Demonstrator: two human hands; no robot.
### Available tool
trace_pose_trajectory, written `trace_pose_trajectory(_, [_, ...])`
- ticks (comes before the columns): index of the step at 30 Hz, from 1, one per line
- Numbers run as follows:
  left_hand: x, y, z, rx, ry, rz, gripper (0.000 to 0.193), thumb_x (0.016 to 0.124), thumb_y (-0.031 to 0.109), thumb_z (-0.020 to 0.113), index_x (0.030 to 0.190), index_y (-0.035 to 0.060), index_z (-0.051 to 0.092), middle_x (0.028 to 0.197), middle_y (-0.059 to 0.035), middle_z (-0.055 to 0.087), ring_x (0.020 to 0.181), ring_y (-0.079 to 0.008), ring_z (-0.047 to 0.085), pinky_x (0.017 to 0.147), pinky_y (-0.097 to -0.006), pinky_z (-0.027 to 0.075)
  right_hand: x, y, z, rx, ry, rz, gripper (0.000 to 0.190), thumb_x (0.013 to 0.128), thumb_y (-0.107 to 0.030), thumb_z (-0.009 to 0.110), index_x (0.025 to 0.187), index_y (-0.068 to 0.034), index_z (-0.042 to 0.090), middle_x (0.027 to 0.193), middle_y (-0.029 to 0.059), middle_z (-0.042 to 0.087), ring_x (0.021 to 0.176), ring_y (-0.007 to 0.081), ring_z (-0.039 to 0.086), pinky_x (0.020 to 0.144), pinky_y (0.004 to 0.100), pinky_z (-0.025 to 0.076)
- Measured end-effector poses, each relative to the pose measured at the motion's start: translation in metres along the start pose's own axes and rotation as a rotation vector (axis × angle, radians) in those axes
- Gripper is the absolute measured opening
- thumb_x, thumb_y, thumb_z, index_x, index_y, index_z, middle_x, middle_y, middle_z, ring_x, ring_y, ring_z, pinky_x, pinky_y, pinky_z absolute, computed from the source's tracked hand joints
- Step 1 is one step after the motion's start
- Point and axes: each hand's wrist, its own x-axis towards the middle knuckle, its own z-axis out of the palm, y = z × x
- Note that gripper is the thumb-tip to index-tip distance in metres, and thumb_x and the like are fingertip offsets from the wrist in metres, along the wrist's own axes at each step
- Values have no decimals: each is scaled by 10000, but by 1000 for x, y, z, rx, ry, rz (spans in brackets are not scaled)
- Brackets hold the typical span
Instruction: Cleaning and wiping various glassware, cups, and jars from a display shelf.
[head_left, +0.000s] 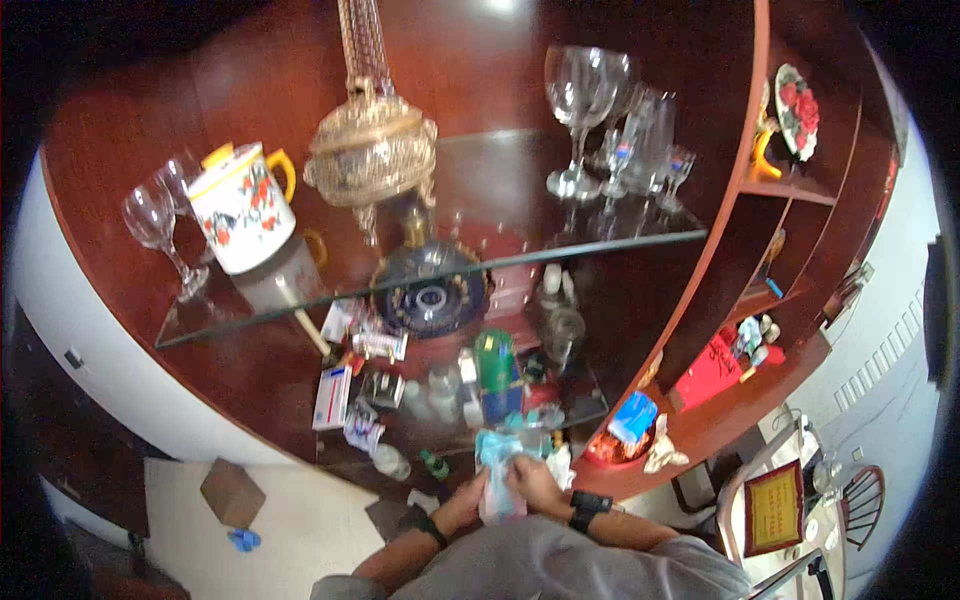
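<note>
My left hand (471, 496) grips the left side of a soft pale-blue and whitish packet (495, 469). My right hand (536, 484) holds it by the right side, fingers curled at its edge. Blur hides what the packet is. Just beyond my hands, the cluttered lower shelf carries a green bottle (495, 361), a white box with a red stripe (333, 397) and a small dark green bottle (434, 464). A round whitish container (391, 461) lies to the left of my left hand. Crumpled white material (559, 466) is close to my right hand.
A glass shelf (480, 264) crosses above my hands, bearing a lidded floral mug (244, 210), a gold ornate vessel (373, 150) and a wine glass (581, 97). Right: a red bowl (600, 457) with a blue packet (634, 417). A cardboard box (232, 493) sits on the floor.
</note>
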Motion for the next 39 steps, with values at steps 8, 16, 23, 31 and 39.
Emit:
trace_pose_trajectory(8, [-31,37,55,-148,15,-23,609,1093,542,281,1513,121,411,1430,-109,569,1265,-266,592,1092,-447,476,4,-21,-22,98,217,-214,128,855,13,637,966,-43,604,875,145,626,808,286,631,711,374,507])
trace_pose_trajectory(16, [-52,18,22,-249,207,-59,555,1067,569,383,1288,90,557,1121,-100,669,1031,-252,675,930,-431,562,11,-44,-101,336,533,47,125,959,14,496,1038,-25,585,941,67,590,898,164,562,832,291,471])
trace_pose_trajectory(23, [-43,15,22,-208,286,29,489,1097,486,362,1272,74,558,1081,-96,670,950,-251,693,857,-442,589,19,-26,-130,750,493,268,141,1046,-63,426,1065,-77,565,814,-71,451,708,22,383,628,215,341])
trace_pose_trajectory(31, [-1,-13,-34,1604,904,591,535,915,281,707,1330,-3,523,1272,-251,615,1191,-415,612,1008,-504,492,46,-72,-160,807,425,137,102,1047,-48,459,1095,-77,545,962,-28,561,846,51,510,765,212,446])
trace_pose_trajectory(39, [-19,80,172,664,-100,682,360,1030,116,599,1374,22,548,1211,-86,668,1178,-173,620,998,-325,508,48,-111,-168,770,258,20,89,1034,-35,486,1088,-53,555,972,18,600,890,101,570,785,257,483])
